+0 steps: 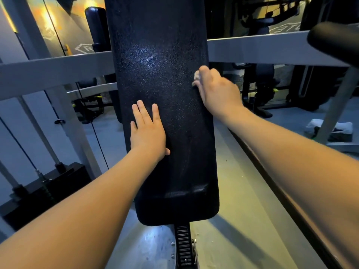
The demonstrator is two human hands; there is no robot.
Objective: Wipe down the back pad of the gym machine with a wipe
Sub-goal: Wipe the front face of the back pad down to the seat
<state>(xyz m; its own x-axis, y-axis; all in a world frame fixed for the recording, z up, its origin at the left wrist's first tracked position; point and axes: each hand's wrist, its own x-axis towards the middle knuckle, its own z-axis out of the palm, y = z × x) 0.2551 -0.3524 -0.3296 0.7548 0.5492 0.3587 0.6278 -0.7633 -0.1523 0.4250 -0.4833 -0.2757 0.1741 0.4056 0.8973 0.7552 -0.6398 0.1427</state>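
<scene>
Long black vinyl back pad point(155, 55) runs up the middle of the view: pebbled grain, rounded corners, glossy patch near mid-height, faint streaks lower down. Left hand point(147, 131) lies flat on the pad's left half, palm in contact, fingers point(155, 113) straight and slightly spread, thumb out to the right near the wrist. Right hand point(217, 90) sits at the pad's right edge, higher than the left, fingers curled over. Small white crumpled wipe point(196, 75) is bunched under those fingertips, pressed on the pad surface just inside the edge, with only a bit of it showing past the knuckles. Can't tell how much of the wipe is folded into the palm. Behind the pad: flat grey painted steel crossbar point(54, 68), horizontal. Below the pad's bottom end: black toothed metal adjustment rail point(183, 243). Black cylindrical roller cushion point(97, 24) upper left. Smooth grey floor point(242, 220) underneath.
</scene>
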